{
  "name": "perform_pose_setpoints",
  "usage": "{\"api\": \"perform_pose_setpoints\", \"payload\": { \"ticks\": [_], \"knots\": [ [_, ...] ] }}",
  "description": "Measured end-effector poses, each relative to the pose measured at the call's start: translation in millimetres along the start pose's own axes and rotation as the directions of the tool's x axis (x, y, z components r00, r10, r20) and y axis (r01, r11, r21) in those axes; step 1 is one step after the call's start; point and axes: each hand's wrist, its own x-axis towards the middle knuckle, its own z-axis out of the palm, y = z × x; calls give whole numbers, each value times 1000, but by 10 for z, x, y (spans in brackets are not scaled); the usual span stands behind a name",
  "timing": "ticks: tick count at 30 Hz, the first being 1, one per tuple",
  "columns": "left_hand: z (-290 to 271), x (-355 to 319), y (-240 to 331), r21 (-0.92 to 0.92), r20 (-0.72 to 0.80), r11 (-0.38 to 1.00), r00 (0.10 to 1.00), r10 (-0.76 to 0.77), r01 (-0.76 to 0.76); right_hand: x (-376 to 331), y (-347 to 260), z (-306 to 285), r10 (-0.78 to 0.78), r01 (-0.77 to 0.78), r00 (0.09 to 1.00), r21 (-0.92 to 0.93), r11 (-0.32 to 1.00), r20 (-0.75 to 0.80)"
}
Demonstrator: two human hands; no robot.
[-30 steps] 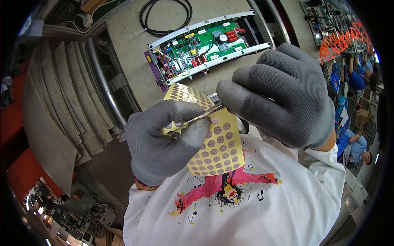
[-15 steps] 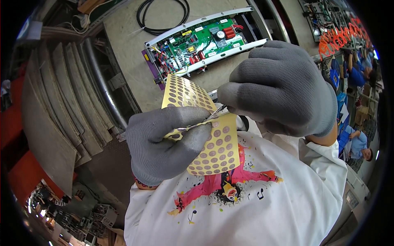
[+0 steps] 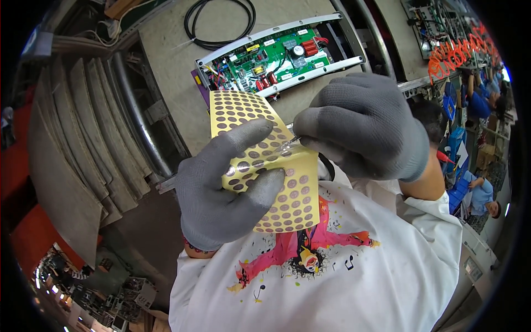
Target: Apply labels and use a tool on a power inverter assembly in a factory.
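Observation:
A yellow sheet of round grey-brown stickers (image 3: 238,105) hangs bent in front of my chest. My gloved left hand (image 3: 221,182) holds it from the left, with the thumb and forefinger spread across its face and the other fingers largely hidden behind. At the sheet's right edge, by the crease, my gloved right hand (image 3: 368,127) is closed in a pinch. From its fingertips a thin, shiny pointed tool (image 3: 289,144), like tweezers, reaches onto the sheet. Most of that tool is hidden inside the glove.
Beyond my hands, an opened metal case with a green circuit board (image 3: 282,58) lies on the workbench (image 3: 166,55). A coiled black cable (image 3: 193,27) is behind it. Stacked curved grey panels (image 3: 72,149) stand left. Orange coiled hose (image 3: 462,55) and other people are at right.
My left forefinger has lifted away from the thumb, and the pinched fold in the sheet has opened out flatter. My right hand has shifted slightly lower and left, still pinching.

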Motion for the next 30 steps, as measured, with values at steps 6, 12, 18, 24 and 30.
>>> {"api": "perform_pose_setpoints", "payload": {
  "ticks": [6,12,18,24,30],
  "knots": [
    [0,-41,-114,-183,-82,981,993,-82,66,-18,25,199,174,-151,979,188,970,-111],
    [-58,-86,-193,-24,-59,999,997,-46,45,58,20,154,-36,36,999,-25,999,5],
    [-54,-72,-189,-51,-75,998,996,-41,38,109,68,175,-63,63,998,4,998,-15],
    [-26,-36,-169,-81,-81,994,994,-73,66,91,78,130,-41,42,999,-15,999,18],
    [-28,-2,-159,-10,-42,999,998,-39,38,79,90,145,-7,7,1000,3,1000,15]
  ]
}}
